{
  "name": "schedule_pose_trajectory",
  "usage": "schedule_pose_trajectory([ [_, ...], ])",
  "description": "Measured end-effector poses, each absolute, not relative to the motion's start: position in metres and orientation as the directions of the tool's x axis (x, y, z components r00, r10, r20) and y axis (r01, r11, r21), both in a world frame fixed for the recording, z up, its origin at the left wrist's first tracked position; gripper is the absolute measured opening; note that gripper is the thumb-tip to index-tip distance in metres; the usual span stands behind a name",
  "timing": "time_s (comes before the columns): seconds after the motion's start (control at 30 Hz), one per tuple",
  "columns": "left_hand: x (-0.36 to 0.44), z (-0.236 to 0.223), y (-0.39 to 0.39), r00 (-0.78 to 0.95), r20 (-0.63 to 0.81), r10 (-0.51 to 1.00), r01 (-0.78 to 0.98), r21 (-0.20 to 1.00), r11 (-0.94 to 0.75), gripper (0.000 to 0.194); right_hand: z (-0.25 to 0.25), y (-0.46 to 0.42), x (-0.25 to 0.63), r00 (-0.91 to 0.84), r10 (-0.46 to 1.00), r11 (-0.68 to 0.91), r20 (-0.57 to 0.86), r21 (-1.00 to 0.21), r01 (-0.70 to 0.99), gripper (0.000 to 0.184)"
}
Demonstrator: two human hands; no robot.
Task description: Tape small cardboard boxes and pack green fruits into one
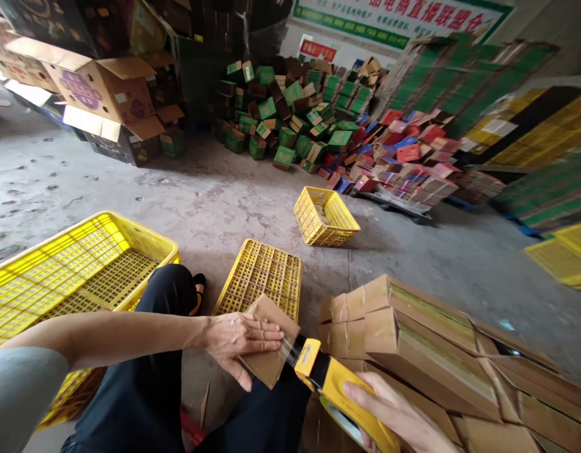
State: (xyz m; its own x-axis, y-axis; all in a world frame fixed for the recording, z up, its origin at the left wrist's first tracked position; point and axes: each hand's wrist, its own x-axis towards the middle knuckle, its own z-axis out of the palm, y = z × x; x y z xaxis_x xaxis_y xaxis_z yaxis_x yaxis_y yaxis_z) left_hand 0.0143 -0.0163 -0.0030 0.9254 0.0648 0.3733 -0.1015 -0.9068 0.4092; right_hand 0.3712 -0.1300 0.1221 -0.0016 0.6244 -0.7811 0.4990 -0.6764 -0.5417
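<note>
My left hand (pixel 243 338) lies flat on a small brown cardboard box (pixel 266 368), fingers stretched out across its top and thumb apart. The box sits over my lap, in front of a yellow crate. In my right hand (pixel 389 402) is a yellow tape gun (pixel 335 387), its handle wrapped by my fingers. The gun's black front end meets the box's right edge, and a strip of clear tape (pixel 288 348) shows there beside my left fingertips. A roll of tape is partly visible under the gun. The box's underside is hidden.
Flattened cardboard boxes (pixel 427 352) are stacked at my right. A large yellow crate (pixel 106 270) stands at my left, an upturned yellow crate (pixel 262 270) ahead, and a smaller crate (pixel 326 220) beyond. Piles of green boxes (pixel 290 119) and red boxes (pixel 408 151) lie farther back.
</note>
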Motion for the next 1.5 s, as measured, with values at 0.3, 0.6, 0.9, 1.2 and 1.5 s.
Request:
schedule_pose_trajectory([
  [0.3,0.038,0.004,-0.038,0.948,0.311,0.074,-0.05,0.372,-0.927,0.092,0.118,-0.133,0.373,0.019,0.613,-0.678,-0.79,-0.514,0.525,0.09],
  [0.6,0.051,0.005,-0.029,0.942,0.334,0.031,-0.099,0.366,-0.926,0.095,0.108,-0.131,0.376,-0.044,0.59,-0.688,-0.806,-0.531,0.494,0.085],
  [0.9,0.044,0.006,-0.025,0.951,0.306,0.04,-0.097,0.42,-0.902,0.09,0.108,-0.139,0.385,-0.028,0.599,-0.702,-0.801,-0.541,0.462,0.086],
  [1.2,0.063,-0.001,-0.027,0.939,0.341,0.037,-0.098,0.371,-0.924,0.084,0.11,-0.147,0.382,0.027,0.608,-0.708,-0.793,-0.527,0.469,0.086],
  [1.5,0.054,-0.005,-0.02,0.938,0.343,0.054,-0.079,0.362,-0.929,0.08,0.107,-0.141,0.372,-0.016,0.613,-0.695,-0.79,-0.55,0.463,0.088],
])
